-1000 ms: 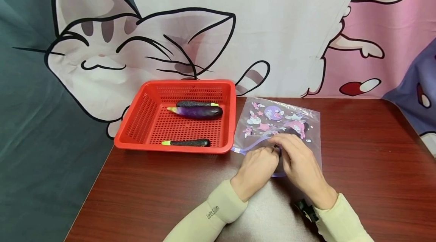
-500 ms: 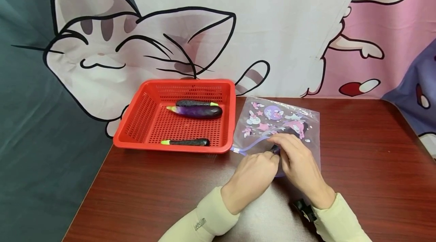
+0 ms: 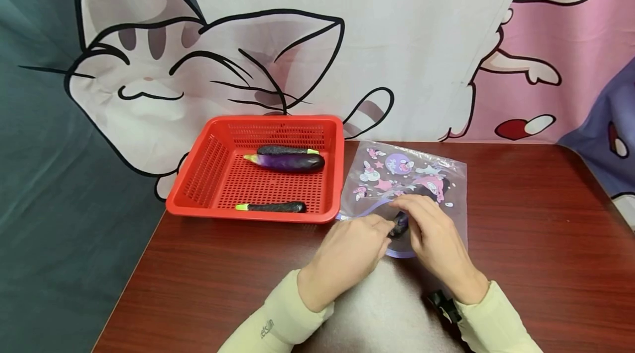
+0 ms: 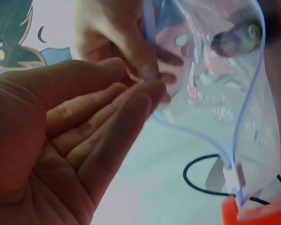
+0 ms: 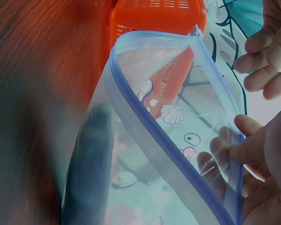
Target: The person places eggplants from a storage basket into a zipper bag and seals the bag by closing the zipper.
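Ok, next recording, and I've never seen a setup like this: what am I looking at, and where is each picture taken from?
There is no machine here; the work is done barehanded. The wide view looks down from the person's head, and the two close-ups look out from the left and right wrists.

On the brown table stands a red basket with a purple eggplant and two slim dark vegetables in it. Beside it lies a clear printed bag, its mouth open; another dark vegetable shows through the plastic.

The right hand pinches the bag's rim between thumb and fingers. The left hand is close to the opening; I see nothing in its grip.
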A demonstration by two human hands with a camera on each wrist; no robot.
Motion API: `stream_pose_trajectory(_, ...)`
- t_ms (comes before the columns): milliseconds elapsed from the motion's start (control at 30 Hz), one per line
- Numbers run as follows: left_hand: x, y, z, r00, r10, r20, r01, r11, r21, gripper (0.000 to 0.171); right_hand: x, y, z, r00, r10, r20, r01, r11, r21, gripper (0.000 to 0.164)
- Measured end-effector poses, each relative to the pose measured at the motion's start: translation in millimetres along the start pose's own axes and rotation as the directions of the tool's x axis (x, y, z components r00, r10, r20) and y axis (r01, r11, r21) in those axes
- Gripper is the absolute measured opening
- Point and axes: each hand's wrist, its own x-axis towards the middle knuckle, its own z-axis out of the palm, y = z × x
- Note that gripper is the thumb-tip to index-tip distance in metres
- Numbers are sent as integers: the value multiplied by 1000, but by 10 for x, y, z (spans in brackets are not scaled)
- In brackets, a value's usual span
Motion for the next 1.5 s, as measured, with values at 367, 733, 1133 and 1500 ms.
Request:
stream_pose_trajectory(367, -80, -232, -125, 999, 13, 42, -9, 997, -76, 24, -16, 13, 7, 1000, 2, 16, -2, 1000, -7, 32)
stream_pose_trajectory(733, -161, -451, -219, 999, -33, -23, 28, 987, -160, 22, -14, 19, 17, 1000, -4, 19, 4, 1000, -5, 32)
stream_pose_trajectory(1133, -188, -751, -362, 996, -91, -1, 90, 990, -110, 25, -13, 17, 26, 1000, -3, 22, 3, 1000, 6, 32)
stream_pose_trajectory(1500, -190, -1035, -471, 981, -164, 104, 170, 984, -53, 32, -8, 15, 20, 999, 13, 33, -13, 1000, 14, 33)
